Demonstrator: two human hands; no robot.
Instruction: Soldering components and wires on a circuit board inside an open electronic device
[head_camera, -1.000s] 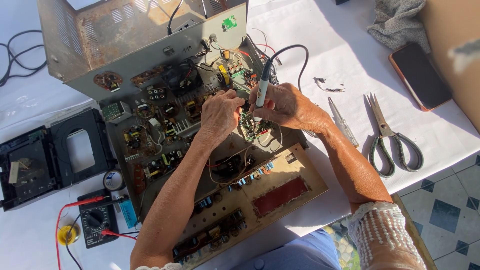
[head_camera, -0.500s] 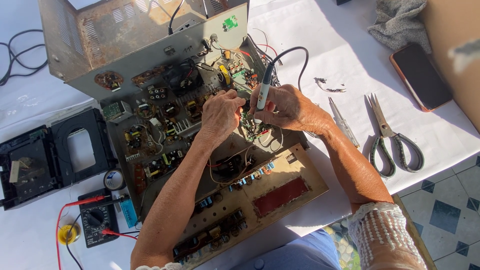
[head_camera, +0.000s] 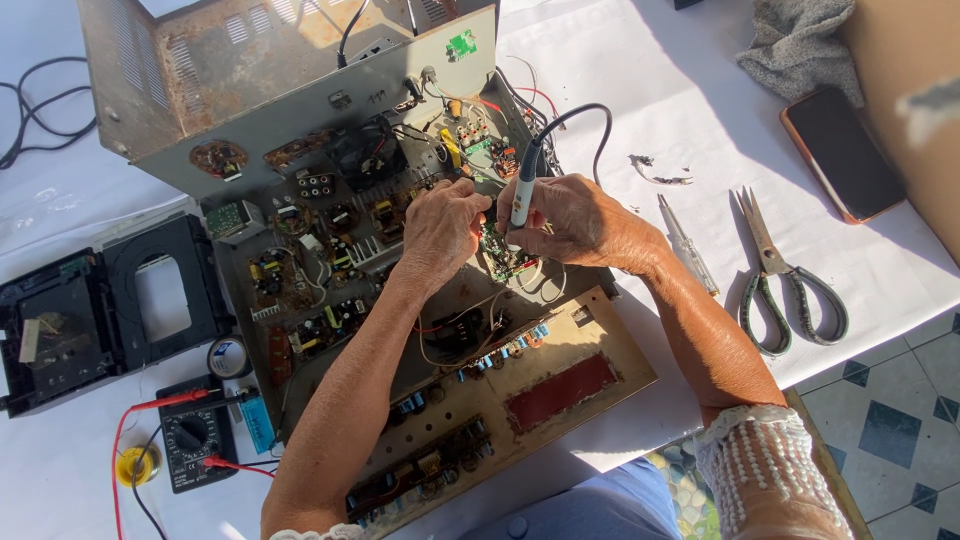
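- White cloth-covered table in strong sun; blue-and-white tiled floor shows past its right edge.
- Far left edge: black cables; below them a black open casing.
- Front-left corner: black multimeter w/ red leads, yellow solder spool beside it.
- Centre: opened amplifier chassis, lid tipped up at the back edge, circuit boards exposed.
- Left hand over middle of the boards, fingers curled down & pinched onto a small green board; can't tell exactly what they grip.
- Soldering iron stands nearly upright btwn both hands, black cord looping off its top, tip down at the green board.
- Right hand wrapped closed round the iron, touching left hand.
- Right of hands: small screwdriver, then scissors.
- Back-right corner: grey rag, phone w/ orange case.
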